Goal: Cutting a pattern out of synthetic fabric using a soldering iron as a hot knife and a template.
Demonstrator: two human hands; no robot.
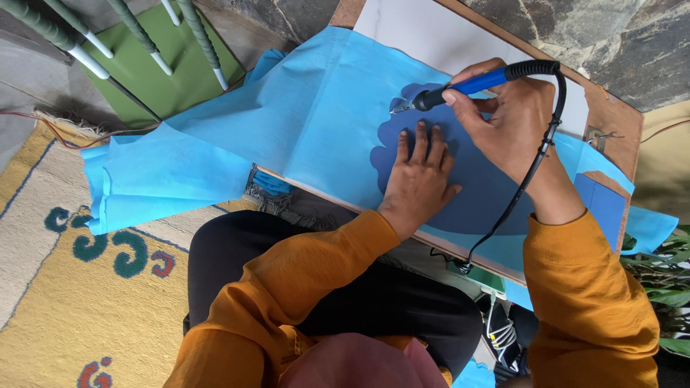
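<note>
A person in orange sleeves works seated over a wooden board (611, 108), seen from above. Left of the board, a patterned yellow rug (79, 287) covers the floor and a loose fold of light blue fabric (215, 144) spills off the board's edge toward a green chair (144, 65). On the board, the left hand (419, 176) lies flat with fingers spread, its grip released, pressing down a darker blue scalloped template (474, 187) that rests on the light blue fabric. Just right of it, the right hand (503, 118) has its grip clenched around a blue-handled electric hot-tip tool (460, 88), its tip touching the template's upper left scalloped edge. A black cord (528, 172) trails from the tool down across the board. How much of the outline is already traced cannot be told; the fabric appears whole around the template.
</note>
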